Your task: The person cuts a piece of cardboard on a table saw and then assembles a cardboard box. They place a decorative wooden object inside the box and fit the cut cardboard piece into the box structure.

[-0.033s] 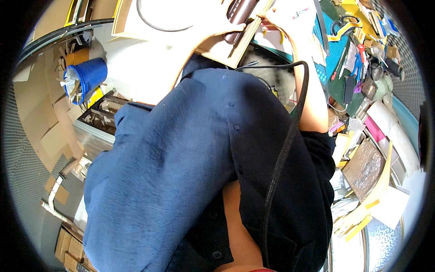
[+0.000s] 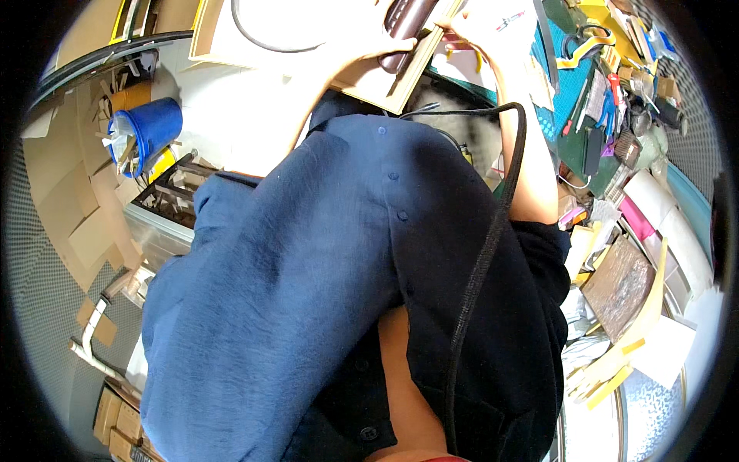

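A glossy dark brown cylinder [image 2: 410, 19] lies at the top, slanting alongside the light wooden wall [image 2: 419, 65] of a shallow box. My left hand [image 2: 360, 48] is closed around its near part, the thumb across it and reaching toward the wall; glare washes out much of this hand. On the other side of the wall, my right hand [image 2: 468, 35] pinches the wooden edge with bent fingers. The far ends of the cylinder and the box are cut off by the picture's top edge.
A black cord [image 2: 485, 254] hangs across my front and over my right forearm. Many tools and scraps crowd the green mat [image 2: 570, 146] at right. A blue bin [image 2: 154, 127] stands at left, near cardboard [image 2: 65, 177]. A dark curved cable [image 2: 250, 35] lies in the box.
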Demonstrator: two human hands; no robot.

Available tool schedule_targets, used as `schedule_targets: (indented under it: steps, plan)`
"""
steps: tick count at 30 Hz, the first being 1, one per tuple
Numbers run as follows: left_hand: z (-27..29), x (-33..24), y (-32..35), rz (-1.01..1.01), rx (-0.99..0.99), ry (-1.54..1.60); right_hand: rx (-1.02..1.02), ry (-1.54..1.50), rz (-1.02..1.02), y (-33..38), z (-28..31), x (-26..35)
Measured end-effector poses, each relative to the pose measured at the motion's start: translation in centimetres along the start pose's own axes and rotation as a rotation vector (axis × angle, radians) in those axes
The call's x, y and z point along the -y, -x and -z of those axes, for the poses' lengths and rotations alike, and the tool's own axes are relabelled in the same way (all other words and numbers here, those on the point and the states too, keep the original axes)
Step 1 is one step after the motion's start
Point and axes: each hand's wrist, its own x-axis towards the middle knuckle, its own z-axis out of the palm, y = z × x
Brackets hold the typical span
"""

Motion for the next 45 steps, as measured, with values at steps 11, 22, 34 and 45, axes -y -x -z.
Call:
schedule_targets:
  steps: [11, 22, 34, 45]
  plan:
    - [-0.3, -0.2, 0.4, 0.012, 0.0, 0.029, -0.088, 0.039, 0.053, 1.4, -0.6, 0.1]
    - [-0.1, -0.4, 0.6, 0.019, 0.004, 0.041, -0.099, 0.008, 0.082, 1.4, -0.5, 0.3]
    - [0.4, -0.5, 0.3, 0.024, 0.003, 0.04, -0.099, -0.082, 0.162, 0.9, -0.3, 1.3]
    - [0.3, 0.1, -1.3, 0.043, 0.043, 0.13, -0.124, 0.154, 0.019, -0.9, -2.1, -1.9]
